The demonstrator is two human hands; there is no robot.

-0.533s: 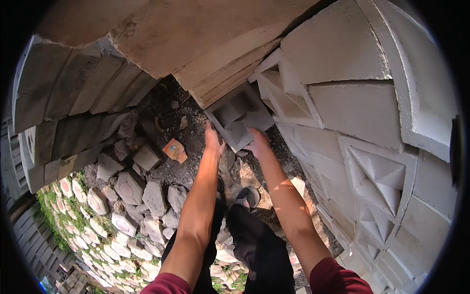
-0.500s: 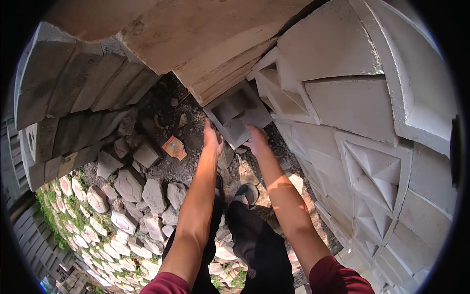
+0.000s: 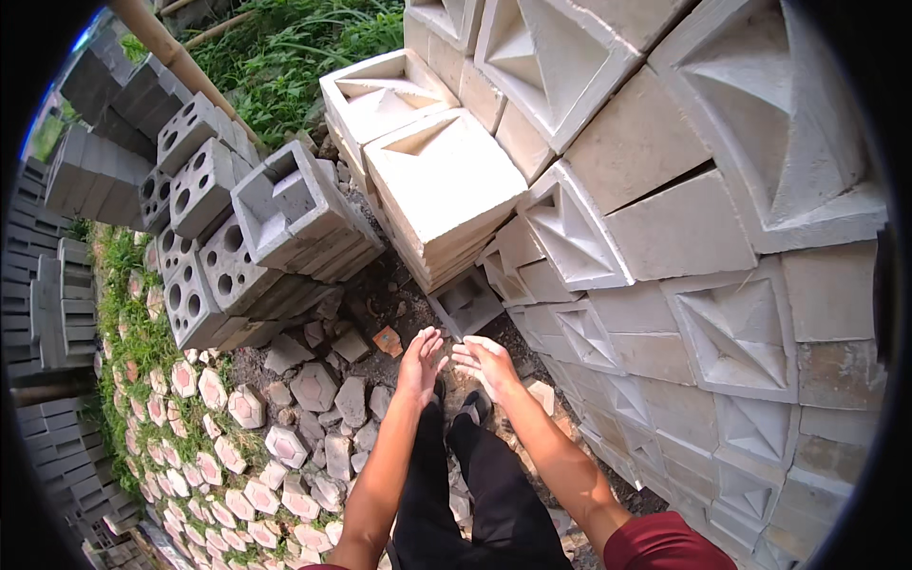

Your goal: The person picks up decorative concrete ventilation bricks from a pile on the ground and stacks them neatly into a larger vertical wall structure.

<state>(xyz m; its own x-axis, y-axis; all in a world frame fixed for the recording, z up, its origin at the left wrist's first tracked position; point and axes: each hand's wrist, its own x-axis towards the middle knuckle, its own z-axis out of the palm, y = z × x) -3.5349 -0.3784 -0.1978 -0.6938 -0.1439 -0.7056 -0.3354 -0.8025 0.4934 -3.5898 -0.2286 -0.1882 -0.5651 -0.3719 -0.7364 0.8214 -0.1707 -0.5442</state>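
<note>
Left hand (image 3: pixel 420 370) and right hand (image 3: pixel 488 369) face each other, open, empty; beyond, I see the gray hollow block (image 3: pixel 464 321) at the ground's (image 3: pixel 388 296) far corner, hemmed by pale stacked blocks (image 3: pixel 451 180) and patterned wall (image 3: pixel 660 218); rubble (image 3: pixel 313 388) lies left.

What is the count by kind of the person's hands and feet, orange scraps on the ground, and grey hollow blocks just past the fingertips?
Hands (left hand, right hand): 2
Feet: 2
Orange scrap: 1
Grey hollow block: 1
Total: 6
</note>
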